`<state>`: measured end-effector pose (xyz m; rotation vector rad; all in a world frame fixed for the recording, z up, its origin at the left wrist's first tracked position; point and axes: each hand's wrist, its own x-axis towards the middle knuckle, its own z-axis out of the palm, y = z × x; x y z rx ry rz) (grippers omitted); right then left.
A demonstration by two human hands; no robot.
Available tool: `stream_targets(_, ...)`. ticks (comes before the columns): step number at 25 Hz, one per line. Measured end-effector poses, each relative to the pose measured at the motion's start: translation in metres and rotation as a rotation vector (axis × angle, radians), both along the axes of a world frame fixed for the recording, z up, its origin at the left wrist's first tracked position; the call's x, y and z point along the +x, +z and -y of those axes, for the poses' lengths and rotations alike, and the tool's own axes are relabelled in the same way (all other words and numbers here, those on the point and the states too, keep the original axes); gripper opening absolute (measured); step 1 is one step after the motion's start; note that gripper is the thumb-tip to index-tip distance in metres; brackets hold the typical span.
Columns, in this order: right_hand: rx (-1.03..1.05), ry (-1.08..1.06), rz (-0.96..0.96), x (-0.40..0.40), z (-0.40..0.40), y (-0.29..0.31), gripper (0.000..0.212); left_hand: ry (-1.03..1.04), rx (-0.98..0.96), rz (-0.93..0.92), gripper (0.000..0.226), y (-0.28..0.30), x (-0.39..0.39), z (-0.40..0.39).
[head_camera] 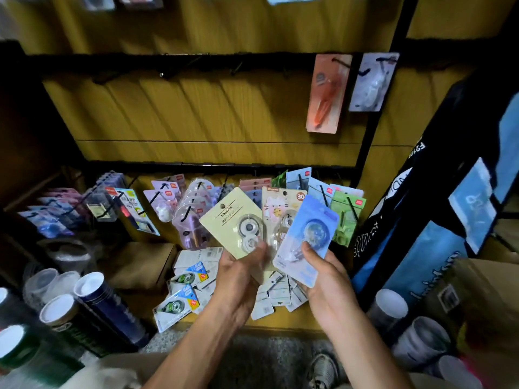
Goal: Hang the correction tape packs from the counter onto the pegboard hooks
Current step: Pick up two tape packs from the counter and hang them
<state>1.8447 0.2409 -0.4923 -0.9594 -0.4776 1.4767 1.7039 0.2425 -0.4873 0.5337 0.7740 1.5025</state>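
Our left hand keeps a closed grip on a pale yellow card pack with a clear correction tape, thumb pressed on its blister. Behind it, touching, is a cream cat-print card pack; we cannot tell which hand holds it. Our right hand curls around a blue card pack with a round tape. More packs lie heaped on the wooden worktop below, near the yellow pegboard with black hooks.
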Motion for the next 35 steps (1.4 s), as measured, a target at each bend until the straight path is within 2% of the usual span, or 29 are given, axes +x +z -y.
stream_targets(3, -0.01, -0.013, -0.004, 0.006, -0.011, 0.014, 0.031, -0.021, -0.021, -0.08, 0.053, 0.015, 0.005, -0.01)
stream_targets(6, 0.022, -0.017, 0.064, 0.012, -0.019, 0.026, 0.025, -0.001, -0.104, -0.121, 0.045, 0.021, 0.009, -0.018)
stream_targets(9, 0.048, -0.057, 0.198, 0.013, -0.026, 0.035, 0.023, -0.015, -0.157, -0.062, 0.038, 0.022, 0.013, -0.027)
stream_targets(15, 0.13, -0.052, 0.229, 0.012, -0.042, 0.065, 0.018, 0.099, -0.117, -0.023, 0.021, 0.05, 0.009, -0.042)
stream_targets(20, 0.209, -0.035, 0.177, 0.001, -0.044, 0.09, 0.019, 0.133, -0.117, 0.039, 0.022, 0.078, -0.008, -0.051)
stream_targets(24, 0.332, -0.138, 0.31, -0.02, -0.037, 0.104, 0.018, 0.163, -0.053, -0.023, 0.018, 0.095, -0.029, -0.048)
stream_targets(28, 0.44, -0.205, 0.43, -0.032, -0.031, 0.115, 0.022, 0.207, -0.074, 0.009, 0.025, 0.1, -0.049, -0.046)
stream_targets(35, 0.363, -0.182, 0.437, -0.037, -0.052, 0.143, 0.015, 0.272, -0.132, -0.014, 0.023, 0.099, -0.069, -0.059)
